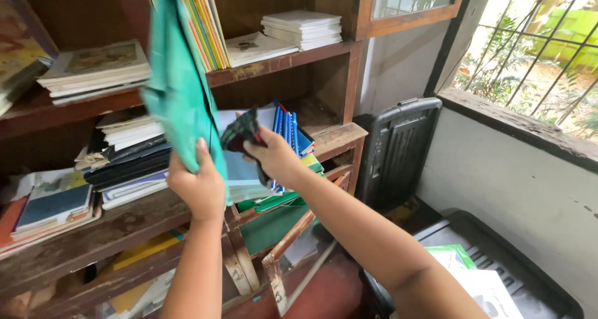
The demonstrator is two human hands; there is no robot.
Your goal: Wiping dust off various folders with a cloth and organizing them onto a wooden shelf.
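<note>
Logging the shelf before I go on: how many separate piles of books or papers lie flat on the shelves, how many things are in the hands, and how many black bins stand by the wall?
Flat piles on the wooden shelf: 5
Green folder in the left hand: 1
Dark cloth in the right hand: 1
Black bin by the wall: 1
Total: 8

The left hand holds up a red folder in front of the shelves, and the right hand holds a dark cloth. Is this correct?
Not quite. In the head view the folder in the left hand is green, not red. The right hand does hold a dark cloth before the shelves.
</note>
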